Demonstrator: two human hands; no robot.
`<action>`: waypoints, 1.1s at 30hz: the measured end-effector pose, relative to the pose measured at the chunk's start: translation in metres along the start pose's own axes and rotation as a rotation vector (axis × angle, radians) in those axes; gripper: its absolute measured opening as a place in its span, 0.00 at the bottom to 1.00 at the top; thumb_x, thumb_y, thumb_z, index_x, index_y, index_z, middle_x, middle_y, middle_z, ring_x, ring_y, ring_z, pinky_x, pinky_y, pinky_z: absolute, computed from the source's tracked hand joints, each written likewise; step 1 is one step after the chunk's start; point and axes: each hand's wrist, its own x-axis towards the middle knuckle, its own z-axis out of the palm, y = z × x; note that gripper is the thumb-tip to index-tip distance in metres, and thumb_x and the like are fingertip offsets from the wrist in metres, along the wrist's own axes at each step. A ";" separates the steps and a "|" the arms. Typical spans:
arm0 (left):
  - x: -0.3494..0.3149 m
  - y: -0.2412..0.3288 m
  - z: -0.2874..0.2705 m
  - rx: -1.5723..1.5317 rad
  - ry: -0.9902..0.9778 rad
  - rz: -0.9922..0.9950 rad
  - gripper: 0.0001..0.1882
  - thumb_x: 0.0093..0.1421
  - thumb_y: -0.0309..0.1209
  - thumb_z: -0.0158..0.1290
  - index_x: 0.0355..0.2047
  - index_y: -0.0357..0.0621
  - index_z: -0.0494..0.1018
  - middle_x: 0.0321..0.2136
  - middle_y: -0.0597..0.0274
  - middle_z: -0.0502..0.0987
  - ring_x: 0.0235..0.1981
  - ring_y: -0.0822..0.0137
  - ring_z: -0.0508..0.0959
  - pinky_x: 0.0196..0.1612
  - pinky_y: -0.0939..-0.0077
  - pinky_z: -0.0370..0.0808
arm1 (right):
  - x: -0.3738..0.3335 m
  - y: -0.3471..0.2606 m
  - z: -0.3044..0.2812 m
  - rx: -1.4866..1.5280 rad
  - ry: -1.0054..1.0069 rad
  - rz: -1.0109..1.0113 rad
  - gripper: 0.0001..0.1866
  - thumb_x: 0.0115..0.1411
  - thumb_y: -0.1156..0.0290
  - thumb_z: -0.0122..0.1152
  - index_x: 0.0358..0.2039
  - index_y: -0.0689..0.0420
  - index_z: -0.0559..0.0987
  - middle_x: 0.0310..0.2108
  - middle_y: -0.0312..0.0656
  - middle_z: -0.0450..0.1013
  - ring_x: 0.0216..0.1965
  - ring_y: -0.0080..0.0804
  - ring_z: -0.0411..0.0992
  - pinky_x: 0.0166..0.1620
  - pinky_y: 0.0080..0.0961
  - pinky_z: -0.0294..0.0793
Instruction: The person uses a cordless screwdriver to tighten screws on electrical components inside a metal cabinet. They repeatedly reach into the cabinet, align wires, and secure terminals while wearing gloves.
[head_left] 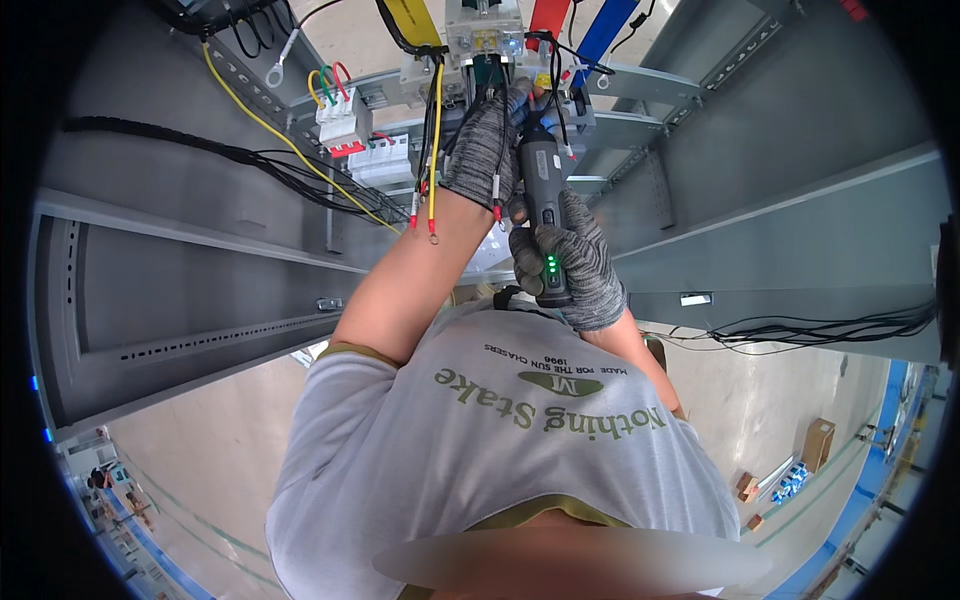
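My right hand (pixel 588 262), in a grey knit glove, is closed round the handle of a dark grey cordless screwdriver (pixel 543 178) with lit green dots. The tool points away from me, its far end at the terminal assembly (pixel 484 42). Beside that end is my left hand (pixel 482 150), gloved alike, its fingers bent in against the assembly. Cables and the tool partly hide those fingers, and what they hold cannot be made out. Over the left wrist hang a yellow wire (pixel 436 150) and several black wires with red-sleeved ends.
Grey cabinet walls (pixel 230 215) flank both arms. Yellow (pixel 410 22), red (pixel 549 20) and blue (pixel 603 38) bars run off beyond the assembly. White breakers (pixel 343 120) sit to the left. Black cable bundles lie left (pixel 170 130) and right (pixel 850 325). Behind, a cardboard box (pixel 818 443) stands on the floor.
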 end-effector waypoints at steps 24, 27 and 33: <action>-0.014 0.000 0.017 -0.036 0.162 0.056 0.16 0.61 0.39 0.52 0.44 0.41 0.72 0.36 0.56 0.78 0.30 0.58 0.79 0.29 0.59 0.79 | -0.002 0.000 -0.006 0.032 -0.066 0.005 0.22 0.53 0.76 0.55 0.49 0.55 0.64 0.38 0.40 0.68 0.23 0.27 0.69 0.21 0.23 0.72; -0.013 0.001 0.021 -0.002 0.187 0.034 0.17 0.60 0.37 0.55 0.45 0.41 0.72 0.39 0.57 0.77 0.33 0.59 0.79 0.32 0.60 0.80 | -0.002 0.003 -0.007 0.062 -0.049 -0.021 0.24 0.53 0.76 0.55 0.51 0.55 0.63 0.38 0.41 0.68 0.24 0.27 0.69 0.22 0.23 0.72; -0.011 0.001 0.017 -0.018 0.178 0.076 0.15 0.56 0.33 0.58 0.42 0.41 0.73 0.35 0.57 0.78 0.34 0.61 0.80 0.30 0.63 0.80 | -0.002 0.006 -0.006 0.053 -0.032 -0.059 0.28 0.52 0.76 0.55 0.54 0.53 0.61 0.37 0.41 0.67 0.25 0.27 0.69 0.22 0.23 0.73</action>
